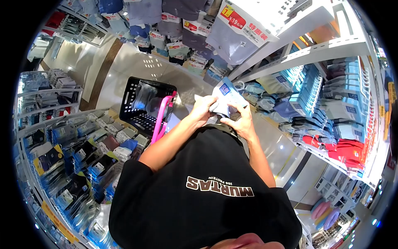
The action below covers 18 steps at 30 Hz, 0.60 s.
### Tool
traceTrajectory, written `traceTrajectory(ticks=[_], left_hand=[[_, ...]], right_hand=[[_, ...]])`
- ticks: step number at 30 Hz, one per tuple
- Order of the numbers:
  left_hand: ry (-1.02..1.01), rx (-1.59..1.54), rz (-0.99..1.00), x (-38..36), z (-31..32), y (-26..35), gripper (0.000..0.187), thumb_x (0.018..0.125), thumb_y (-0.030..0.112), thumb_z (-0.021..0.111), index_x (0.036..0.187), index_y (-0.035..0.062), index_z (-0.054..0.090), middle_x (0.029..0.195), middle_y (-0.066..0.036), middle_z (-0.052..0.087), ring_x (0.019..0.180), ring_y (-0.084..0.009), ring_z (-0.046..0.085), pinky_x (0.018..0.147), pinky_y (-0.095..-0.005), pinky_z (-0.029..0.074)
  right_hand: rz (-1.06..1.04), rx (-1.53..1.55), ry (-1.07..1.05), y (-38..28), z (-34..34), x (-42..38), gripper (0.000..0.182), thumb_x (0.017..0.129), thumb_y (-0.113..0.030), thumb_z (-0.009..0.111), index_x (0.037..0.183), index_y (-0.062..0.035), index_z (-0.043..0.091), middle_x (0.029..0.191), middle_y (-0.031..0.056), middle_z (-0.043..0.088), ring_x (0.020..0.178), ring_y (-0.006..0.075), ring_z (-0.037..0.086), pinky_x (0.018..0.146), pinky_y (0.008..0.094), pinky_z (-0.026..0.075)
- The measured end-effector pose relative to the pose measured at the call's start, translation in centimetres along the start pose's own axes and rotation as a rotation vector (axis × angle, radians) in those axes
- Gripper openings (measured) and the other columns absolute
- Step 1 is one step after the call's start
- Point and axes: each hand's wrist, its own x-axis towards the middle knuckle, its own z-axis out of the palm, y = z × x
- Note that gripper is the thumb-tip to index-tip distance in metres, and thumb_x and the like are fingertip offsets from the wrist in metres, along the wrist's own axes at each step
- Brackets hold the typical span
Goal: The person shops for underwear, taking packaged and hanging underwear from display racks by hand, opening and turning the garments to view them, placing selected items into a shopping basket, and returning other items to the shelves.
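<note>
1. The person stands in a shop aisle and looks down over a black T-shirt with white letters (207, 195).
2. Both hands are raised in front of the chest and hold one flat packet of grey folded cloth with a blue and white paper label (226, 97).
3. The left hand (204, 108) is closed on the left edge of the packet, with the fingers curled over the top of it.
4. The right hand (241, 120) is closed on the lower right part of the packet, with the thumb pressed on the front.
5. The packet is between the two hands, just above the chest and in the middle of the view, with the label end pointing far and up.
6. A black plastic shopping basket with pink handles (143, 106) is on the left of the hands, beside the left forearm; some grey goods lie inside it.
7. White metal shelves with blue, grey and red folded packets (331, 108) stand on the right.
8. On the near left, racks with dark packets in clear wrapping (78, 162) fill the side.
</note>
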Motion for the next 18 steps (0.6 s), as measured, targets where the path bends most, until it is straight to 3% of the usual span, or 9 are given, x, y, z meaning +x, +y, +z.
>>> traceTrajectory(ticks=[3,4,8,10,14,16,18], left_hand=[[-0.132,-0.046,-0.012,0.2,-0.8,-0.3,0.022,0.096,0.022,0.062,0.109,0.0049,0.060,0.099,-0.006,0.066,0.087,-0.0170,0.067,0.075,-0.0356,0.057],[-0.198,-0.064,0.011,0.4,-0.9,-0.6,0.030,0.096,0.024,0.063,0.119,0.0038,0.059,0.106,-0.007,0.067,0.092,-0.0186,0.068,0.077,-0.0357,0.057],[-0.255,0.118,0.076,-0.1,-0.3,-1.2,0.041,0.094,0.023,0.066,0.127,0.0009,0.055,0.116,-0.009,0.065,0.100,-0.0193,0.067,0.078,-0.0318,0.056],[-0.270,0.169,0.134,-0.2,-0.1,-1.3,0.045,0.093,0.021,0.068,0.129,0.0002,0.052,0.114,-0.008,0.065,0.100,-0.0195,0.067,0.078,-0.0309,0.056],[-0.263,0.206,0.217,0.1,-0.3,-2.2,0.050,0.092,0.020,0.071,0.131,-0.0008,0.047,0.107,-0.009,0.064,0.093,-0.0183,0.068,0.075,-0.0285,0.056],[-0.221,0.181,0.157,0.2,-0.4,-2.0,0.049,0.092,0.020,0.070,0.130,-0.0008,0.047,0.103,-0.009,0.063,0.088,-0.0169,0.068,0.072,-0.0275,0.055],[-0.190,0.160,0.122,0.2,-0.2,-1.9,0.047,0.093,0.021,0.070,0.128,-0.0009,0.047,0.099,-0.010,0.062,0.081,-0.0142,0.066,0.069,-0.0261,0.056]], right_hand=[[-0.018,-0.005,0.046,0.5,0.6,0.2,0.038,0.074,-0.017,0.084,0.109,-0.0101,0.072,0.115,0.0164,0.054,0.107,0.0295,0.058,0.092,0.0375,0.049],[0.004,0.012,0.073,1.0,0.9,0.2,0.037,0.075,-0.017,0.084,0.109,-0.0100,0.072,0.115,0.0162,0.055,0.107,0.0292,0.058,0.091,0.0372,0.049],[0.068,0.134,0.143,2.6,1.1,0.5,0.028,0.080,-0.017,0.078,0.104,-0.0038,0.072,0.107,0.0140,0.062,0.098,0.0252,0.063,0.085,0.0348,0.050],[0.077,0.148,0.179,2.8,1.1,0.5,0.025,0.083,-0.017,0.076,0.101,0.0000,0.072,0.099,0.0125,0.067,0.091,0.0223,0.064,0.082,0.0333,0.050],[0.178,0.152,0.163,2.4,0.8,0.2,0.025,0.084,-0.019,0.076,0.100,0.0001,0.072,0.099,0.0110,0.066,0.088,0.0196,0.063,0.079,0.0315,0.050],[0.223,0.222,0.120,2.7,0.7,0.1,0.026,0.085,-0.020,0.076,0.100,0.0000,0.072,0.098,0.0091,0.064,0.086,0.0167,0.060,0.076,0.0297,0.048],[0.211,0.186,0.153,2.6,0.9,-0.2,0.025,0.085,-0.020,0.075,0.098,0.0009,0.072,0.095,0.0098,0.064,0.086,0.0191,0.062,0.077,0.0312,0.049]])
